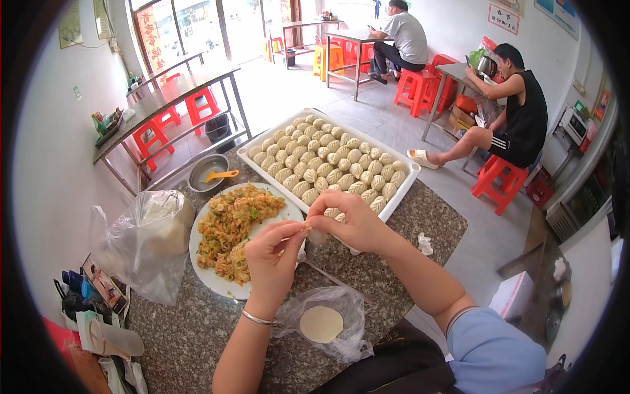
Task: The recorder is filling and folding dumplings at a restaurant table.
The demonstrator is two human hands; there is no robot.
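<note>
Between my two hands, a small dumpling (pixel 317 236) of pale dough hangs over the gap between plate and tray. My left hand (pixel 278 253) pinches one side of its edge with thumb and finger. From the right, my right hand (pixel 349 221) grips the same edge, fingertips touching the left ones. Below lies a round dough wrapper (pixel 321 324) on a crumpled clear plastic bag (pixel 357 305). Chopped vegetable filling (pixel 231 216) covers much of a white plate (pixel 193 261) at left. A white plastic tray (pixel 413 170) beyond holds rows of leaf-pleated dumplings (pixel 325 170).
A metal bowl (pixel 199 170) with a yellow-handled scraper (pixel 221 175) stands behind the plate. A plastic bag of dough (pixel 167 216) is at left. A spoon handle (pixel 339 280) lies under my hands, a crumpled tissue (pixel 425 244) at right. Two people sit at tables beyond.
</note>
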